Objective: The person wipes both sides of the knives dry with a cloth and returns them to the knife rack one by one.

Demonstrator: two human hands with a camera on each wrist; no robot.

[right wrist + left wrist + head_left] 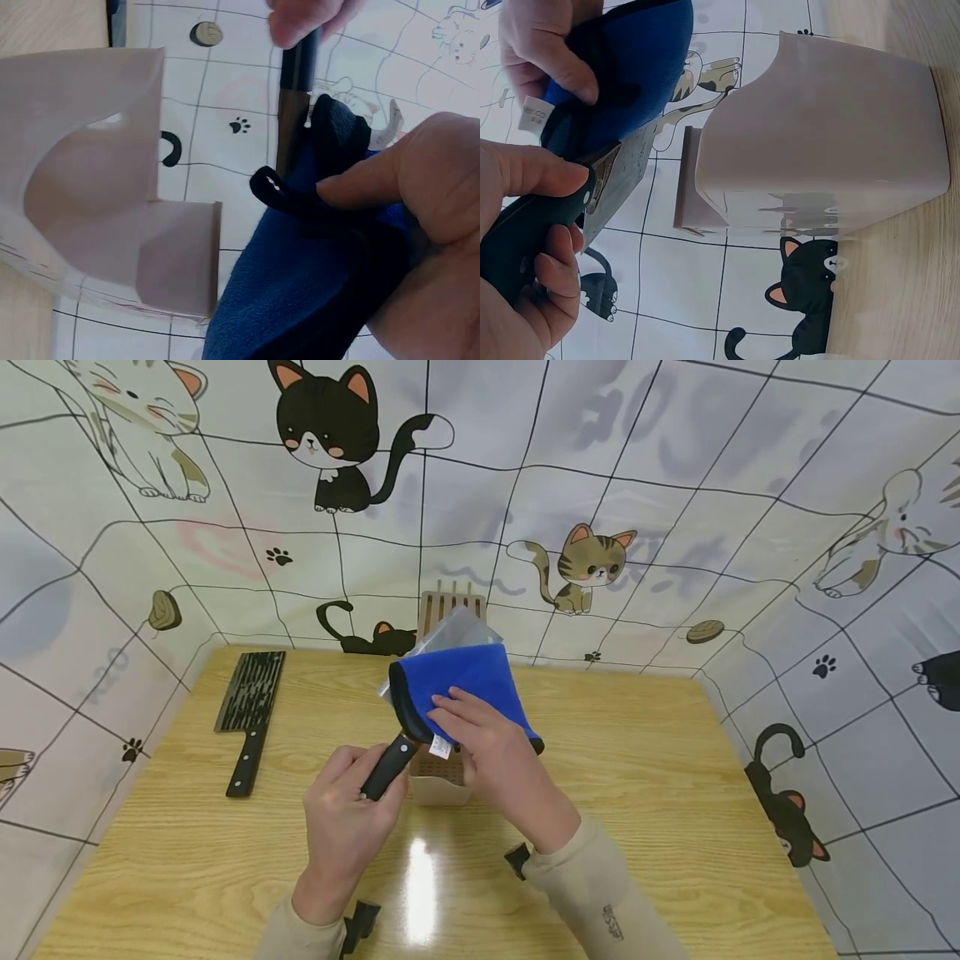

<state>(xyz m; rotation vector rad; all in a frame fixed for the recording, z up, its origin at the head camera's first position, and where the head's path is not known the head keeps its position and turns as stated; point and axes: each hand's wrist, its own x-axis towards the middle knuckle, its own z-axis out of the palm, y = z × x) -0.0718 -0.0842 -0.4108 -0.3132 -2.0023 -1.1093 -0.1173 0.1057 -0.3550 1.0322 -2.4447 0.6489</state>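
My left hand (pixel 348 802) grips the black riveted handle (pixel 390 767) of a kitchen knife with a broad, shiny blade (pixel 463 628). A blue cloth (pixel 472 670) with dark edging and a white tag (pixel 440 747) is folded over the blade, and part of the metal shows beyond its far edge. My right hand (pixel 498 756) holds the cloth against the blade, fingers on top; in the right wrist view its thumb (pixel 367 180) presses from the other side. In the left wrist view, bare blade (pixel 626 180) shows below the cloth.
Behind and below the knife stands a beige knife holder (pixel 438 792) with a slotted top (pixel 452 597). A cleaver (pixel 251 710) with a dark patterned blade lies at the left on the wooden table (pixel 622 760). Cat-print walls (pixel 480 493) enclose the back and sides.
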